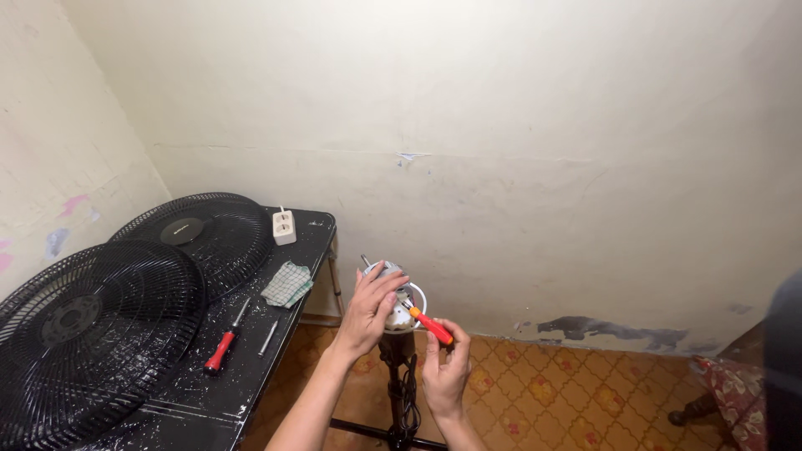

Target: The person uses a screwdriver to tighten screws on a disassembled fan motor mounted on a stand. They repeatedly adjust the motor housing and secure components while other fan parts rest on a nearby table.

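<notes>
Left hand [368, 309] on rounded metal fan motor [391, 288], right hand [443, 367] gripping orange screwdriver [433, 325]

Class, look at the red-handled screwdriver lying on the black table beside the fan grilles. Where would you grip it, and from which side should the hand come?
Grip the red-handled screwdriver by its red handle, the thick end nearest the table's front edge. It lies flat with its thin metal shaft pointing away, towards the wall, and the fan grille crowds its left. Probably best to come from above, fingers across the handle, on its open right side.

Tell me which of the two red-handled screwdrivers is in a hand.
The small one, held in the right hand against the fan motor. The other lies untouched on the black table.
</notes>
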